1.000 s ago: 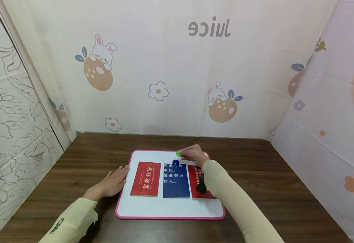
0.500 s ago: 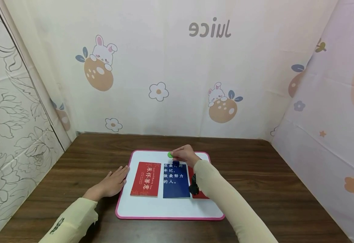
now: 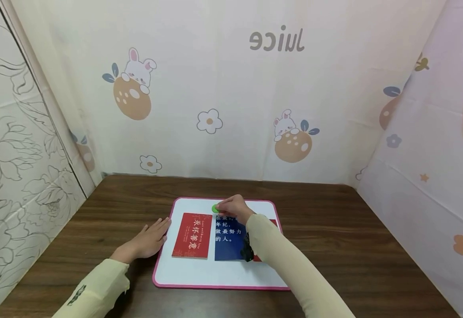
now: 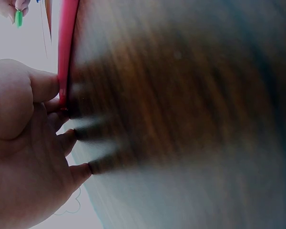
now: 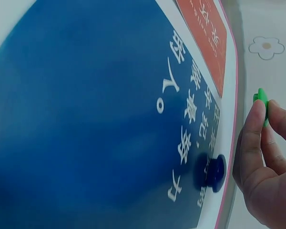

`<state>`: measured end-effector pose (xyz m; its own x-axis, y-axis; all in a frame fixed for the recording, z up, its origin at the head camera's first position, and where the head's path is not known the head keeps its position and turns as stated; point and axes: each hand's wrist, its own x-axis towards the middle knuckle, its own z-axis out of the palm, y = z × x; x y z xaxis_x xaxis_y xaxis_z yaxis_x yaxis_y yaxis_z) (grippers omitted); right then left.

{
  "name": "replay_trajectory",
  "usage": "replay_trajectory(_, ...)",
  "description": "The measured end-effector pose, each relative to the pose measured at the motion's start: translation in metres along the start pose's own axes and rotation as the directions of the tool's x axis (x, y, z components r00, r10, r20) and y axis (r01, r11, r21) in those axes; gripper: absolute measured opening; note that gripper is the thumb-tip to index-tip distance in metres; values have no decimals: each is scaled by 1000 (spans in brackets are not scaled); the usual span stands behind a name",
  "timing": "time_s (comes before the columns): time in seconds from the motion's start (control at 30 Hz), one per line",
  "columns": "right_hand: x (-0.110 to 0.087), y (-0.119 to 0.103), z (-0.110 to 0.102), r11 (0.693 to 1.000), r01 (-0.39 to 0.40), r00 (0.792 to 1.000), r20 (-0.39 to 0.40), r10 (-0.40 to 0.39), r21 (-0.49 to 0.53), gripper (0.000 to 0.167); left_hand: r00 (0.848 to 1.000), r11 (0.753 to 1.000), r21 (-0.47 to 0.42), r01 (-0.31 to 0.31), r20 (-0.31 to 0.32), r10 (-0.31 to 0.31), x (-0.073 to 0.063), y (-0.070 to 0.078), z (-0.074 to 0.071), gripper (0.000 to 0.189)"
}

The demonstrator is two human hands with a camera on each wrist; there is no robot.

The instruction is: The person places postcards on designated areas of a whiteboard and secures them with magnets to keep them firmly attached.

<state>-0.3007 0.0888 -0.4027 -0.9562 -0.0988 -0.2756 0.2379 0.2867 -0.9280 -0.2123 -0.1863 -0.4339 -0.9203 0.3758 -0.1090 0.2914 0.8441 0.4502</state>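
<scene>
In the head view, a white magnetic board (image 3: 215, 276) with a pink rim lies on the table. My right hand (image 3: 233, 207) pinches a green round magnet (image 3: 215, 208) between thumb and fingers, over the board's upper part near the gap between a red card (image 3: 191, 236) and a blue card (image 3: 223, 249). A dark blue magnet (image 5: 217, 173) sits at the blue card's top edge; the right hand hides it in the head view. Fingers spread, my left hand (image 3: 148, 242) rests flat on the table, fingertips at the board's left rim (image 4: 66, 47).
Another red card (image 3: 274, 222) lies at the board's right, mostly covered by the right sleeve. Brown wooden table (image 3: 326, 221) surrounds the board. A patterned curtain (image 3: 215, 88) hangs behind the table.
My right hand has moved left with the green magnet, from above the blue card's right side to near its top left corner. The left hand stays at the rim.
</scene>
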Motion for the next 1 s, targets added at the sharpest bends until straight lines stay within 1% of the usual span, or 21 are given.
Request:
replay_trajectory(0.27, 1, 1, 10, 1000, 2, 1000, 7, -2, -11, 21, 1000, 1000, -14, -1, 3, 1, 4, 0, 7, 58)
replay_trajectory(0.4, 0, -4, 18, 1000, 13, 1000, 21, -12, -10, 22, 1000, 1000, -5, 12, 1, -12, 3, -1, 6, 58)
replay_trajectory(0.6, 2, -8, 29, 1000, 9, 999, 35, -9, 2, 20, 1000, 1000, -7, 13, 5, -13, 2, -1, 3, 59)
replay_trajectory(0.77, 6, -10, 35, 1000, 4, 1000, 10, -4, -4, 17, 1000, 1000, -5, 19, 4, -19, 0, 0, -1, 58)
replay_trajectory(1.0, 10, -14, 41, 998, 2, 1000, -14, -3, -63, 17, 1000, 1000, -1, 9, -2, -9, 2, -4, 0, 59)
